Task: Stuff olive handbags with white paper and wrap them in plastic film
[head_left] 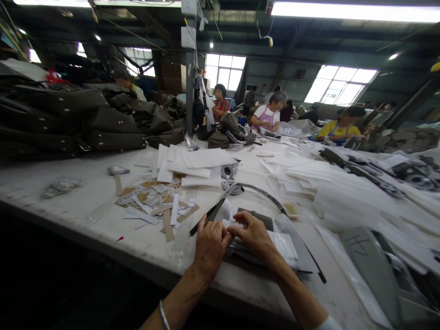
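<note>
Close to the table's front edge lies a dark olive bag [256, 215] with white paper [285, 245] and clear plastic about it. Its long wrapped strap [264, 191] arches behind my hands. My left hand [211, 243] is closed at the bag's left side, beside a dark strip [216, 211]. My right hand [252, 231] rests over the bag's middle, with curled fingers and the thumb pinched towards the left hand. Fingertips of both hands meet near white wrapping [225, 211]. What they pinch is hidden behind the fingers.
Loose card strips and tags [161, 201] lie left of the bag. White sheets [192, 160] are stacked behind, and more sheets [319, 178] cover the right. Dark bags [68, 119] pile up at the far left. Co-workers [266, 114] are at the table's far side.
</note>
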`<state>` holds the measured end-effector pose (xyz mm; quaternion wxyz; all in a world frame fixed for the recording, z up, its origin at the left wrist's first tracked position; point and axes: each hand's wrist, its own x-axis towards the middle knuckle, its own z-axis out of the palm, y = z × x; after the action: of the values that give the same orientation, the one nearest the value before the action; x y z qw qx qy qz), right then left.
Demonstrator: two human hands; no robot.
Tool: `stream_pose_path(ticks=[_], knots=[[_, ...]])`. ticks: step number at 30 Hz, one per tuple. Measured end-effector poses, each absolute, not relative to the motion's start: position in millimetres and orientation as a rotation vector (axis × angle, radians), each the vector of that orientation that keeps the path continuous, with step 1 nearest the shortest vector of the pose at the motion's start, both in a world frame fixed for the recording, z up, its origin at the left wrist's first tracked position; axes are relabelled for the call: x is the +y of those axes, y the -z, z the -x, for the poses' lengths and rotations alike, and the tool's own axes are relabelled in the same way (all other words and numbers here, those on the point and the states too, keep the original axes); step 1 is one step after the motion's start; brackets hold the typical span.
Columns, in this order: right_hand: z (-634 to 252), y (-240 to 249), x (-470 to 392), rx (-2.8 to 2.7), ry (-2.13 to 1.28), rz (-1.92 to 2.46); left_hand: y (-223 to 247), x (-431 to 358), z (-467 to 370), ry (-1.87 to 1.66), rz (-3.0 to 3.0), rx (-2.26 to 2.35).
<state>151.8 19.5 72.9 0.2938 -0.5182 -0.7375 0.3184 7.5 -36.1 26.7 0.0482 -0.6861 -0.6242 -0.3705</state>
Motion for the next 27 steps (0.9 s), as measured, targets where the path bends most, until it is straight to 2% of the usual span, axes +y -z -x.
stream_pose_path(ticks=[5,13,18,24,27], knots=[[-151,-71,22,-2.012,-0.863,1.434,-24,-37,-10,1.14,2.065,-1.829],[-160,-61,19,-1.826,-1.169,1.193,-25,-39,-9,1.229,2.118,-1.838],[-161,-75,15,-1.886,-1.087,1.123,-26,-39,-8,1.258,2.122,-1.844],[-161,-90,19,-2.188,-0.688,1.413,-25,-38,-9,1.288,2.081,-1.801],[-156,-93,17,-2.228,-0.696,1.422,-23,-37,-9,1.301,2.059,-1.776]])
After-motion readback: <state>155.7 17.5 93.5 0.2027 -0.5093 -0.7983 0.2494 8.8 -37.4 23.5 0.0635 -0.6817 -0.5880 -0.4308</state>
